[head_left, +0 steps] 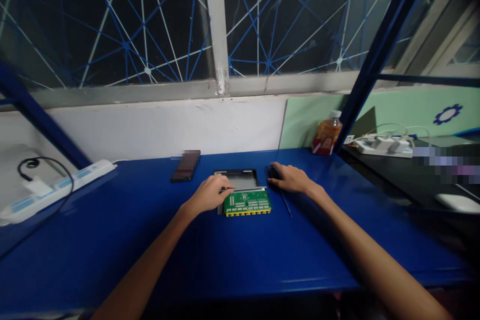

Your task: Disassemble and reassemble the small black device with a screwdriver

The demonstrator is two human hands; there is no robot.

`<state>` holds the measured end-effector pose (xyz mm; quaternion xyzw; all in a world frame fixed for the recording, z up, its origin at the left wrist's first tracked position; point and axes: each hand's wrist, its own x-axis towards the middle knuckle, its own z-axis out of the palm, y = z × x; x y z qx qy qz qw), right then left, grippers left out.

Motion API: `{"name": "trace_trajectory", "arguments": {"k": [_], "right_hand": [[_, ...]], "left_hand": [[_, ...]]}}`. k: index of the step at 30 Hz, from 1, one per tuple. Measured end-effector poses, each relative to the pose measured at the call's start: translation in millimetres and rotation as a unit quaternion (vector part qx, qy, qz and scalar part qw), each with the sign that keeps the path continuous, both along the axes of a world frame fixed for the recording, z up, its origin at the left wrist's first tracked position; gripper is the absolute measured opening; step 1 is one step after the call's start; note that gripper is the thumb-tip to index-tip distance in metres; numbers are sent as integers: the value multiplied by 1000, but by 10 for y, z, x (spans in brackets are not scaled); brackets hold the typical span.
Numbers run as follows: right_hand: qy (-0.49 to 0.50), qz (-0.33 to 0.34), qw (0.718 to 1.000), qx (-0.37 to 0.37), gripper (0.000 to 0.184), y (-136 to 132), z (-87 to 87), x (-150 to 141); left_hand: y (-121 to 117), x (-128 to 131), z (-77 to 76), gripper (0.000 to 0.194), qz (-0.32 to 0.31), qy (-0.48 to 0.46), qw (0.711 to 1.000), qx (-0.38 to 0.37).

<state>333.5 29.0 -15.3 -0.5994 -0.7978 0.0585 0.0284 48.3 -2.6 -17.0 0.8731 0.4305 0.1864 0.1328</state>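
Where the green circuit board (247, 201) is found: at the middle of the blue desk (225, 255), on the near side of the open case (243, 180)
Board handling: judged light, stiff and fragile; by its side edges it is best taken, so that small parts on its face are not pressed
Left hand (206, 196): fingertips are set narrowly together at the board's far left corner; a firm grip cannot be told
Right hand (292, 178): curled at a dark object (275, 173); whether it is held cannot be told
Things counted: one board, one case, one thin rod (287, 205), one phone (183, 170), one bottle (327, 136), two power strips (88, 174)
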Motion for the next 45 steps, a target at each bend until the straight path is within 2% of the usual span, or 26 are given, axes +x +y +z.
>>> {"name": "trace_trajectory", "arguments": {"k": [13,20,23,26,30,36,42,45], "right_hand": [[5,-17,1000,14,61,42,31,102],[11,-58,995,83,54,3,178,195],[77,-19,990,113,46,-34,275,192],[156,60,981,94,43,-86,329,119],[190,139,970,55,47,-172,327,-35],[238,172,956,-9,49,-279,355,-144],[326,191,922,-84,67,-321,424,-127],[325,203,922,-61,67,-315,414,-144]], "left_hand": [[-17,34,15,26,12,34,999,17],[-28,31,40,27,10,39,999,31],[-31,32,58,27,10,31,999,34],[-30,20,68,27,9,22,999,33],[-26,-8,82,28,16,12,999,25],[9,-43,116,27,25,-33,999,-19],[51,-122,197,25,65,-129,985,-95],[41,-138,238,25,95,-178,969,-143]]}}
